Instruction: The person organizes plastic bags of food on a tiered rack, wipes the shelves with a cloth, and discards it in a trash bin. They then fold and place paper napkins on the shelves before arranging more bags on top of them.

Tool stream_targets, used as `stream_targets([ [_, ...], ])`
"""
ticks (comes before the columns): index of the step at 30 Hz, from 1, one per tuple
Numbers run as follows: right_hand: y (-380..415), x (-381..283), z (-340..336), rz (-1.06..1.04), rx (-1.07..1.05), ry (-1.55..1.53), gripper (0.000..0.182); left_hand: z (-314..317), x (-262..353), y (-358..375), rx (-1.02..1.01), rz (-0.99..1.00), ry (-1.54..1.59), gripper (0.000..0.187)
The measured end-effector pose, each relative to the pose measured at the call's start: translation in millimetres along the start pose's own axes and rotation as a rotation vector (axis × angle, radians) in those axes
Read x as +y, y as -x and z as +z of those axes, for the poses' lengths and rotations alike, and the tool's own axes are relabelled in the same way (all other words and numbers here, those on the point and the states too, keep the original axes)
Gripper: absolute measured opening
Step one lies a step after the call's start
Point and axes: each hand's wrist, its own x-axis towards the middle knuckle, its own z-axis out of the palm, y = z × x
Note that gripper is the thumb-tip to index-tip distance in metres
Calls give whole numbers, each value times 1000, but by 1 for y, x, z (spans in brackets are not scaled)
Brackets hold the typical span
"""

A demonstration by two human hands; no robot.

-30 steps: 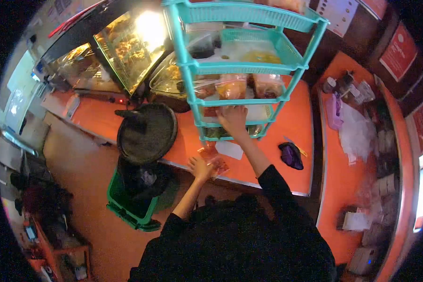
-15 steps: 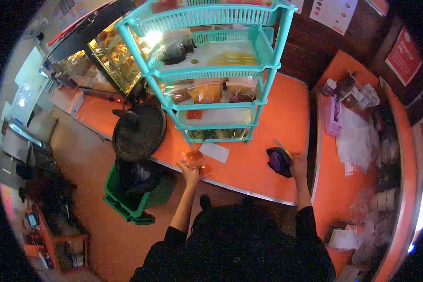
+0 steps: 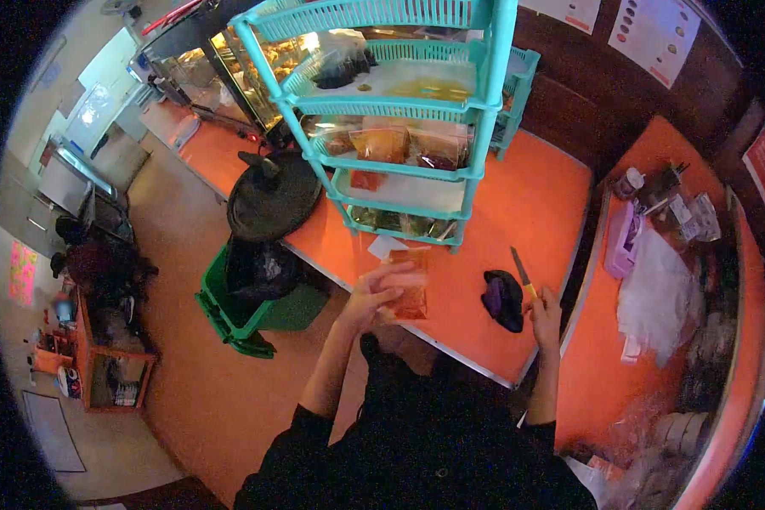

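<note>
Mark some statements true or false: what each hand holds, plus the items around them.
1. The right hand holds a yellow-handled knife. True.
2. The left hand holds a green metal can. False: it holds a clear packet with orange-red contents.
3. The black-and-purple bundle lies on the orange counter. True.
4. The green plastic bin stands on the counter. False: it stands on the floor.
5. The turquoise plastic rack has several tiers. True.
</note>
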Motion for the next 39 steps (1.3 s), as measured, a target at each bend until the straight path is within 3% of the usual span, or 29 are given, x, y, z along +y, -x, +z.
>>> stream_targets([
  [1,11,-25,3,6,0,-3,22,6,6,-3,-80,48,-189,53],
  [3,30,-68,11,-126,-189,-81,25,6,5,-17,-174,113,-267,54],
  [4,39,-85,13,-123,-174,-82,25,8,5,-24,-266,186,-339,55],
  [6,50,-111,21,-225,-286,330,28,21,18,-31,-284,162,-441,55],
  [7,52,-115,27,-220,-271,327,28,26,26,-33,-282,137,-543,56],
  [9,53,-121,40,-380,-208,515,29,37,37,-40,-338,132,-514,56],
  [14,55,-131,55,-360,-115,526,29,40,39,-58,-479,160,-499,57],
  [16,55,-130,61,-369,-93,531,29,44,42,-61,-536,104,-364,60],
  [20,54,-130,70,-391,-30,540,30,45,56,-68,-658,-77,-385,62],
  [22,55,-129,74,-382,-24,559,29,41,53,-74,-706,257,-734,65],
  [23,57,-129,76,-374,-11,596,29,39,53,-74,-713,255,-734,65],
  [25,59,-128,80,-358,5,633,28,41,59,-72,-693,-98,-450,65],
  [26,60,-128,83,-358,1,657,27,40,59,-73,-699,-102,-450,65],
  [29,62,-130,88,-361,25,698,26,33,56,-81,-716,-29,-702,66],
  [34,72,-150,102,-264,55,776,26,29,44,-88,-742,372,-963,69],
  [36,77,-158,110,-184,31,851,26,27,37,-88,-723,391,-990,70],
  [39,75,-152,124,-221,72,875,18,31,33,-82,-699,353,-1002,73],
])
